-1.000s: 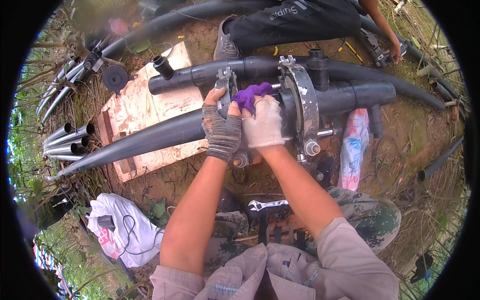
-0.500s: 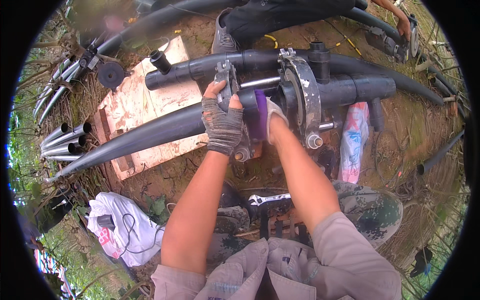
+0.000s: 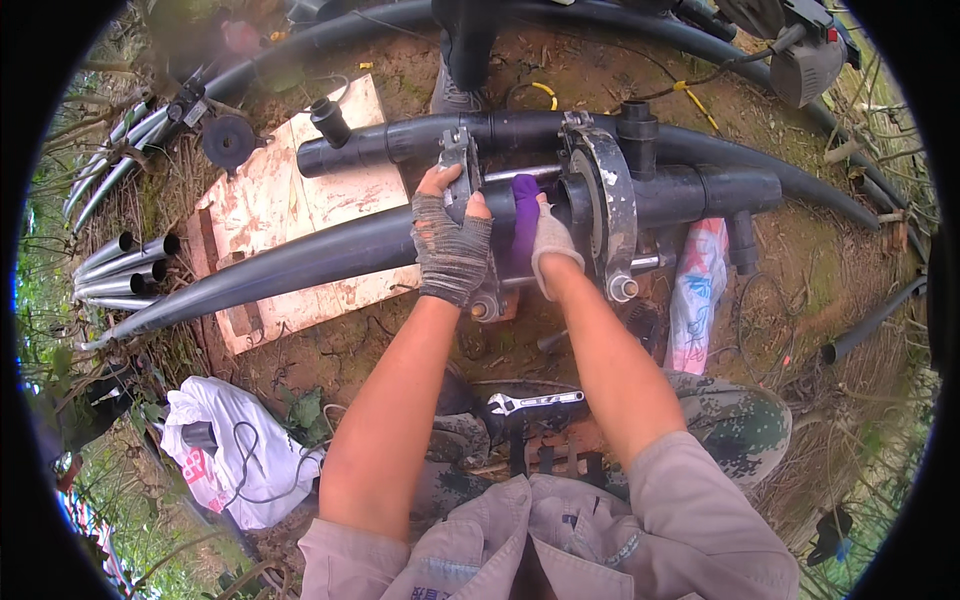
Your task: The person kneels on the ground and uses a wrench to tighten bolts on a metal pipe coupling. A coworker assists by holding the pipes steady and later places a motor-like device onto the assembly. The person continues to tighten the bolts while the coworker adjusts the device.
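Observation:
My left hand [image 3: 450, 245], in a grey fingerless glove, is closed round the left pipe clamp [image 3: 459, 165], its thumb and forefinger bare. A long black pipe [image 3: 290, 250] runs through that clamp. My right hand [image 3: 555, 245], in a pale glove, presses a purple cloth [image 3: 525, 225] against this pipe's end; its fingers are mostly hidden behind cloth and pipe. Just right of the cloth, across a small gap, another black pipe [image 3: 680, 195] with an upright branch is held in the right ring clamp [image 3: 615, 205]. Metal rods [image 3: 520, 172] link the clamps.
An adjustable wrench [image 3: 535, 402] lies near my knees. White bags lie at left [image 3: 240, 455] and right [image 3: 697, 295]. Behind the clamps are a second black pipe [image 3: 400, 135], a wooden board [image 3: 330, 195] and a person's leg [image 3: 466, 45]. A power tool [image 3: 805, 65] hangs at the upper right.
The other person's leg has swung upright and their hand has left the view; the power tool at upper right is raised. My right hand and the cloth have shifted slightly on the pipe end.

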The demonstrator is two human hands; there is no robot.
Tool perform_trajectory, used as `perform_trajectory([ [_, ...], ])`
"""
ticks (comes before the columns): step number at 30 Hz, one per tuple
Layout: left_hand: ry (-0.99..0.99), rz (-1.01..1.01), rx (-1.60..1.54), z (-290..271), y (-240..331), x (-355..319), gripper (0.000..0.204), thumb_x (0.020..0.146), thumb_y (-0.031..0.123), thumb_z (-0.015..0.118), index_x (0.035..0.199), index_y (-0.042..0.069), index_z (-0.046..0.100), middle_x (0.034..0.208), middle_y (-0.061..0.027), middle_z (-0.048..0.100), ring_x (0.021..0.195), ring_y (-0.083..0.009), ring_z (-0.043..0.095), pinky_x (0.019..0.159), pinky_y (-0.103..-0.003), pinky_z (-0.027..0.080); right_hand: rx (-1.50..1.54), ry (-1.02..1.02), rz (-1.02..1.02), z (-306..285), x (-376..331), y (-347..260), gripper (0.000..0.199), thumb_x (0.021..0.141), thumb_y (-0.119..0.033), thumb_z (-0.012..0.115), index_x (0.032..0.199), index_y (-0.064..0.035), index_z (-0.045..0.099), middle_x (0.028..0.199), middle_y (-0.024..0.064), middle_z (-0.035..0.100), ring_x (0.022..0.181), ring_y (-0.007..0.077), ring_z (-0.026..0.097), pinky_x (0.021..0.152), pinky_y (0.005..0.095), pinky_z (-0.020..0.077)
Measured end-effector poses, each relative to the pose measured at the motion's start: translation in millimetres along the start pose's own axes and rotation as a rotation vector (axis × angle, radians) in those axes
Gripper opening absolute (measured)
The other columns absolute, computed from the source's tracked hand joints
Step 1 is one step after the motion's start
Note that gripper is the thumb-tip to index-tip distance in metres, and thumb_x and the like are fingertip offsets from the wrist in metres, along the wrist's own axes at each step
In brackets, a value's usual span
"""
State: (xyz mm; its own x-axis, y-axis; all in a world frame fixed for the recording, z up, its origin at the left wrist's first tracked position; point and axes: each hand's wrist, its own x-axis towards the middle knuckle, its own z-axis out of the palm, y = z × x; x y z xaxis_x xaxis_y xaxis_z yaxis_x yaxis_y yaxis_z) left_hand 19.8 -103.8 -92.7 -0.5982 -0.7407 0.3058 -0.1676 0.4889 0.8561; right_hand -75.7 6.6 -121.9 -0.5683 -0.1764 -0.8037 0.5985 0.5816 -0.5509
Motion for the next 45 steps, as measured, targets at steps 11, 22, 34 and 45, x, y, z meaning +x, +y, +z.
perform_trajectory([
  [11,-0.006,0.120,0.324,-31.2,47.8,-9.0,0.049,0.090,0.024,0.070,0.134,0.008,0.056,0.135,-0.0247,0.054,0.126,-0.0390,0.054,0.109,-0.048,0.042,0.105,0.059,-0.226,-28.2,-128.8,25.9,0.061,0.106,-0.049,0.046,0.142,0.0007,0.053,0.138,0.0117,0.059,0.120,0.0240,0.054,0.105,0.0337,0.0389],
  [22,0.018,-0.167,-0.138,40.3,73.5,-123.6,0.037,0.092,0.014,0.068,0.128,0.007,0.061,0.123,-0.0171,0.061,0.116,-0.0336,0.058,0.106,-0.044,0.044,-0.451,-0.295,-0.503,-172.1,-168.8,18.2,0.053,0.104,-0.028,0.058,0.148,-0.0025,0.045,0.121,0.0126,0.067,0.107,0.0195,0.065,0.095,0.0324,0.0499],
  [34,-0.188,-0.492,-0.050,134.5,39.3,10.1,0.049,0.103,0.045,0.049,0.110,0.001,0.070,0.110,-0.0252,0.071,0.107,-0.0419,0.066,0.095,-0.045,0.050,-0.192,-0.358,-0.850,-228.8,-227.6,12.9,0.077,0.095,-0.043,0.072,0.151,-0.0013,0.042,0.114,0.0152,0.070,0.100,0.0220,0.068,0.094,0.0375,0.0521],
  [45,0.092,-0.494,-0.178,134.7,10.9,-83.6,0.039,0.104,0.039,0.055,0.120,0.006,0.067,0.104,-0.0170,0.071,0.097,-0.0298,0.068,0.089,-0.041,0.052,-0.214,-0.375,-0.927,-237.0,-222.9,15.6,0.067,0.092,-0.016,0.076,0.149,-0.0019,0.044,0.109,0.0149,0.071,0.091,0.0196,0.069,0.084,0.0337,0.0553],
])
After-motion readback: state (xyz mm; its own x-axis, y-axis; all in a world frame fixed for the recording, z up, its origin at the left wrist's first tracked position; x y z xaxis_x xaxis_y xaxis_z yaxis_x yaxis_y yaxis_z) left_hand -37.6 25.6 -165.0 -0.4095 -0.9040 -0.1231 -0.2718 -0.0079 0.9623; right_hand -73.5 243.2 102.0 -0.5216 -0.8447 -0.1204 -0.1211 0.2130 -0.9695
